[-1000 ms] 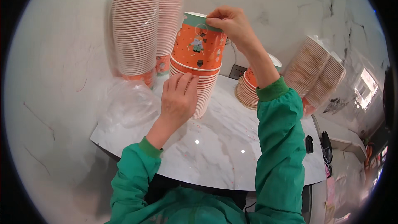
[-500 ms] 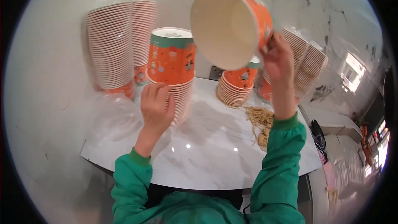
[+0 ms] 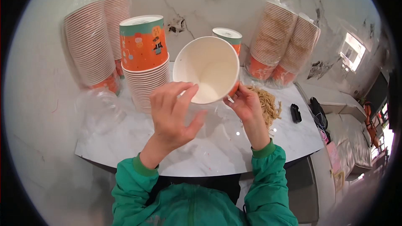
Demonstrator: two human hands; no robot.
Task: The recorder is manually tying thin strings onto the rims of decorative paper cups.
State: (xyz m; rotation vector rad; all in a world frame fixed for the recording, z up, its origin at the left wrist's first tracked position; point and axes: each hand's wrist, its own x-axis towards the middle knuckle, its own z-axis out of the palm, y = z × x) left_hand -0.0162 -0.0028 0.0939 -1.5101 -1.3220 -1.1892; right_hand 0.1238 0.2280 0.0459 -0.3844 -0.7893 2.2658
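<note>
My right hand (image 3: 246,104) grips an orange paper tub (image 3: 205,69) by its right side, thumb at the rim. The tub is tilted so its white inside faces me. Beside its lower left rim is my left hand (image 3: 173,111), fingers apart and holding nothing; whether a fingertip touches the rim I cannot tell. To the left stands a tall stack of upturned paper tubs (image 3: 144,46), orange with a green band. Behind the held tub, another upturned stack (image 3: 228,34) is mostly hidden. A heap of tan stringy strands (image 3: 269,104) lies just beyond my right hand.
Bagged stacks of tubs lean at the back left (image 3: 90,44) and back right (image 3: 274,37). Crumpled clear plastic (image 3: 98,111) lies at the left. A small black object (image 3: 295,113) rests near the right edge of the marble-patterned table (image 3: 222,155). Beyond is a grey sofa (image 3: 351,129).
The held tub has come down and nearer, its opening now toward me. My left hand has left the tall stack and moved right to the tub. The view has shifted right.
</note>
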